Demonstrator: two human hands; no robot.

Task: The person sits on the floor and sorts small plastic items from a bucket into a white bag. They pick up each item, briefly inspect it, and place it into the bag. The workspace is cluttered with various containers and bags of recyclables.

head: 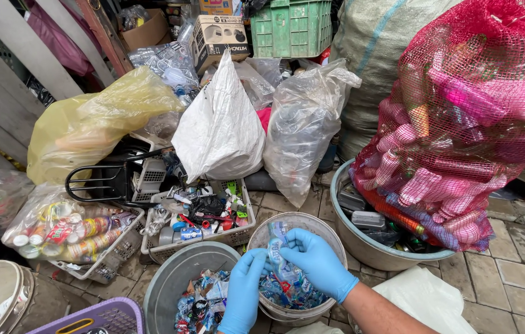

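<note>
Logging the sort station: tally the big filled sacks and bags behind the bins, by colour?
Red mesh sack: 1
Yellow plastic bag: 1
White plastic bag: 1
Clear plastic bag: 1
Grey woven sack: 1
Total: 5

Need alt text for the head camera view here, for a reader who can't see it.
Two hands in blue gloves, left hand and right hand, hold a crumpled clear plastic bottle over a pale bucket of plastic scraps. Around them stand a grey bin, a white basket of small items, tied plastic bags, and a red mesh sack of pink bottles.
</note>
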